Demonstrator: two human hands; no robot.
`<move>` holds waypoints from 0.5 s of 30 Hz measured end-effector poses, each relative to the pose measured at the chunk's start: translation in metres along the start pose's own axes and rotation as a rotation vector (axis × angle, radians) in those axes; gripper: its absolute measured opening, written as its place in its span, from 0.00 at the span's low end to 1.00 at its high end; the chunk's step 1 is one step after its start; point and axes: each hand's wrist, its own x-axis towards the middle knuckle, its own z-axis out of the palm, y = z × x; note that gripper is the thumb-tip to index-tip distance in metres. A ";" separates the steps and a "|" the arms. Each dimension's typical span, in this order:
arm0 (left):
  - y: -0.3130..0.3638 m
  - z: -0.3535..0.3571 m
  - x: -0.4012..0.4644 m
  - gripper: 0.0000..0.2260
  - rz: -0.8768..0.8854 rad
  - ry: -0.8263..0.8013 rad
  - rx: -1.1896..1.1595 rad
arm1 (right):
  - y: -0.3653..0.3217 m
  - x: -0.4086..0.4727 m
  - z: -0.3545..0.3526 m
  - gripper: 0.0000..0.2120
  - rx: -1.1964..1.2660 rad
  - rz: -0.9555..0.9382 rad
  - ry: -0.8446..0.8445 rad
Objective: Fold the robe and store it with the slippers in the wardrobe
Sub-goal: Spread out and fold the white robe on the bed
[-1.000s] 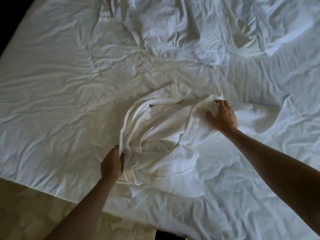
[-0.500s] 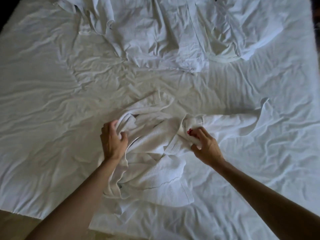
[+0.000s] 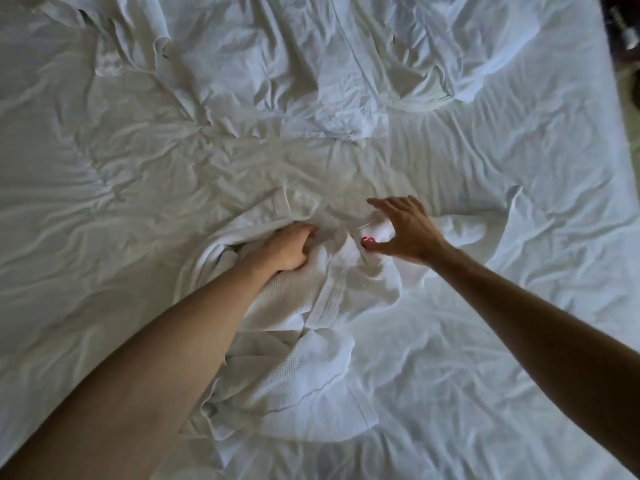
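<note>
White rumpled bed (image 3: 104, 174) everywhere: my left hand (image 3: 289, 249) fists the robe (image 3: 311, 368), right hand (image 3: 401, 230) spread above its fold, so the bundle could slump apart.

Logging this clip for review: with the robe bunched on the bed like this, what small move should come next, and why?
Probably the right hand should close on the white fabric under it and draw it rightward. The robe lies crumpled on the bed, the left hand grips a bunch of it, and the right hand's fingers are spread, holding nothing. It needs spreading flat before folding.
</note>
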 end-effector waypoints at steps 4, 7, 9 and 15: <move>-0.024 -0.008 -0.008 0.20 -0.146 -0.054 0.114 | 0.012 0.006 0.001 0.19 0.058 0.098 -0.161; -0.033 -0.020 -0.020 0.19 -0.174 0.026 0.125 | 0.027 -0.002 -0.020 0.14 0.086 0.131 0.032; -0.024 -0.051 -0.027 0.18 -0.218 0.241 0.081 | 0.040 -0.004 -0.052 0.12 0.080 0.169 0.216; 0.057 -0.200 -0.040 0.19 -0.133 0.770 0.021 | 0.052 0.001 -0.202 0.15 0.081 0.220 0.598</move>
